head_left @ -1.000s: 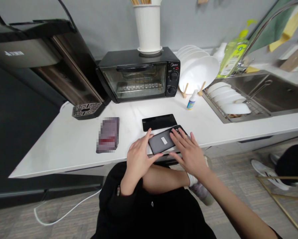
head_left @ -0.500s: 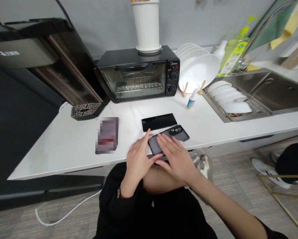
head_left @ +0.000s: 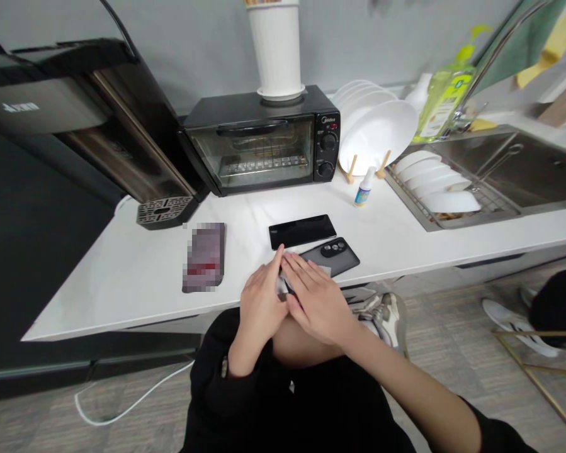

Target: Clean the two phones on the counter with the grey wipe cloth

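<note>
Sliding back along the grey phone (head_left: 332, 257) since a second ago, the right hand (head_left: 315, 301) has left the camera end and now lies flat over the near end, fingers (head_left: 298, 269) stretched out and pressed on a pale cloth or wipe of which only a scrap shows. Beside it, the left hand (head_left: 260, 303) has kept its place, curved against the same end of the phone with its fingertips touching the edge; neither hand closes around anything, both rest open on the phone. That phone lies face down and slanted on the white counter (head_left: 122, 270), its camera bump uncovered, at the front edge well in front of the toaster oven (head_left: 264, 141). A second black phone (head_left: 302, 230) lies between the oven and the grey one, just apart from it. To the oven's right stands a small dropper bottle (head_left: 364, 187), and beyond it white plates (head_left: 379, 132) in a rack.
</note>
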Tool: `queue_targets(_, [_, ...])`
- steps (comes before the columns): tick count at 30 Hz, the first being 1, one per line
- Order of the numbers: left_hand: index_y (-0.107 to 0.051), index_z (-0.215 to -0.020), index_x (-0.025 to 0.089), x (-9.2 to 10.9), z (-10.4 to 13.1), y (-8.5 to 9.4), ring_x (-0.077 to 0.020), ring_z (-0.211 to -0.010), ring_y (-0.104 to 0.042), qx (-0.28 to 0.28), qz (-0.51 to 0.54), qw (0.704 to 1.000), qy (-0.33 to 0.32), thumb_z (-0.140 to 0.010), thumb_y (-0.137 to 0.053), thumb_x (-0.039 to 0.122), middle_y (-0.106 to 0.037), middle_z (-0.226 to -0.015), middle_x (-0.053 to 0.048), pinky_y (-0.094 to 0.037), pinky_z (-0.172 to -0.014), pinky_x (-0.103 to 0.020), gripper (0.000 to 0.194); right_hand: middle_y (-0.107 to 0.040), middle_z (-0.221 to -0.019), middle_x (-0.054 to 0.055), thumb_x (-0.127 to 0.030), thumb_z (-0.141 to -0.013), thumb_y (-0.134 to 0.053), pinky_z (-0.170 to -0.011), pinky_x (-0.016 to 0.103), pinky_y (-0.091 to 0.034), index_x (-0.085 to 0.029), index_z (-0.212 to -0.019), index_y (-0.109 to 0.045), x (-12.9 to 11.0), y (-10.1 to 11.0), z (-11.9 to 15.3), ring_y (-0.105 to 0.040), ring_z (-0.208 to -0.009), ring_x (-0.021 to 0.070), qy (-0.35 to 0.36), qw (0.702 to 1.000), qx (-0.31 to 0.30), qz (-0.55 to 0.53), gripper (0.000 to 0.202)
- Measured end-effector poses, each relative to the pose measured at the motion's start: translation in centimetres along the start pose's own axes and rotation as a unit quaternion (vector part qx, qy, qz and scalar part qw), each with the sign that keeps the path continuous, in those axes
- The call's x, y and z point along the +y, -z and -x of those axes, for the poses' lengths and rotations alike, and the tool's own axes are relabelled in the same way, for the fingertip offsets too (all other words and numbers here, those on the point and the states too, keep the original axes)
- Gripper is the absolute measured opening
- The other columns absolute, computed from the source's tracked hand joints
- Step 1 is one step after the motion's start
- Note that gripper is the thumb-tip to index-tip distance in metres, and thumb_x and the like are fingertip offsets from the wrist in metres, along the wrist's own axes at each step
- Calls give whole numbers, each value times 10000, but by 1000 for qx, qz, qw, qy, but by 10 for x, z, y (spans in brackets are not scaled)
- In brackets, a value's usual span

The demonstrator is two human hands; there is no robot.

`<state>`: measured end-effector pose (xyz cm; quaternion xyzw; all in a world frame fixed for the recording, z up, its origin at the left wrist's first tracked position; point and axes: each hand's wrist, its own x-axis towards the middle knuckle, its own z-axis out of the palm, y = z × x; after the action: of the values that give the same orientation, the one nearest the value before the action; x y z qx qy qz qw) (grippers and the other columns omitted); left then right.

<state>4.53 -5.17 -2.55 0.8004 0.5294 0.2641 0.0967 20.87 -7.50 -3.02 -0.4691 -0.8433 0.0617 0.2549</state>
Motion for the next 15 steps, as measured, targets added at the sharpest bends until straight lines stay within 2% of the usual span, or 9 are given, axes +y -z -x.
queue_targets(4, [-196,-1673,311,4,-2,2,-325,-1261,-675,-4,7,1000,-1,-808,-872,354,-689,-1435,-76,-518,-1099,-488,1099,-334,-1718,117,-232,-1033,-400,-1305,533,-280,-93,-1666,-257,43,17,25,-254,-1620,260,-25,998,10,58,664])
queue_targets(6, [-190,-1673,315,5,-3,2,-326,-1272,-670,0,5,1000,-4,-790,-893,403,-683,-1448,-76,-496,-1127,-491,1132,-334,-1719,97,-202,-1040,-368,-1301,595,-242,-125,-1682,-215,64,24,28,-220,-1629,285,-65,994,24,90,664])
queue_targets(8, [-190,-1673,313,6,-3,1,-327,-1288,-661,-2,4,1000,-2,-791,-892,407,-679,-1454,-77,-482,-1141,-488,1131,-352,-1709,114,-190,-1047,-341,-1291,636,-226,-112,-1674,-245,72,25,19,-215,-1628,318,-119,987,40,104,639])
queue_targets(11, [-195,-1674,294,4,-3,0,-326,-1283,-662,-5,1,1000,2,-829,-853,376,-679,-1452,-84,-497,-1120,-484,1074,-324,-1704,196,-252,-1063,-360,-1283,650,-228,-22,-1618,-356,52,14,-3,-209,-1623,369,-159,980,55,103,600])
queue_targets(13, [-206,-1674,268,2,-1,-1,-314,-1276,-666,-3,-5,1000,-5,-895,-751,272,-664,-1469,-101,-511,-1102,-475,950,-312,-1702,217,-292,-1059,-394,-1302,614,-221,3,-1598,-387,24,4,-14,-218,-1622,358,-114,990,34,79,614])
queue_targets(15, [-213,-1675,247,0,1,-1,-296,-1280,-665,-3,-8,1000,-16,-924,-613,148,-632,-1502,-123,-523,-1087,-459,856,-320,-1699,217,-294,-1048,-412,-1325,530,-223,24,-1601,-365,-1,-3,-17,-236,-1622,310,-41,998,2,44,640])
